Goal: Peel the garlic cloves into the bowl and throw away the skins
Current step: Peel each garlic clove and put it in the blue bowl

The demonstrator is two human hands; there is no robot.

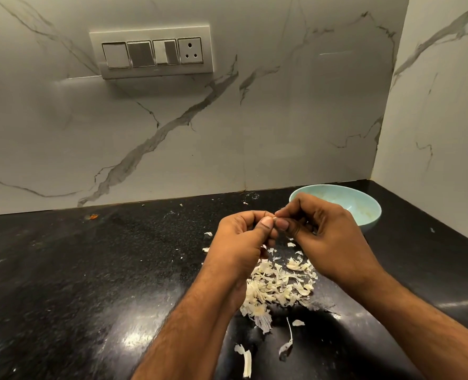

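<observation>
Clove being peeled, both hands pinching it above the counter.

Left hand (244,237) and right hand (318,229) grip a mostly hidden garlic clove (274,218). Bowl (370,212) at 2 o'clock, skins (279,283) at 6. Risk: slick clove slips into the skins.

Your black speckled stone table (63,270) looks polished, its gloss throwing back light. The heap of pale, dry, papery garlic skins (276,283) on it is matt and crinkled. The pale turquoise round bowl (370,215) looks like smooth plastic. The white grey-veined marble-look wall (227,133) has a soft sheen.
</observation>
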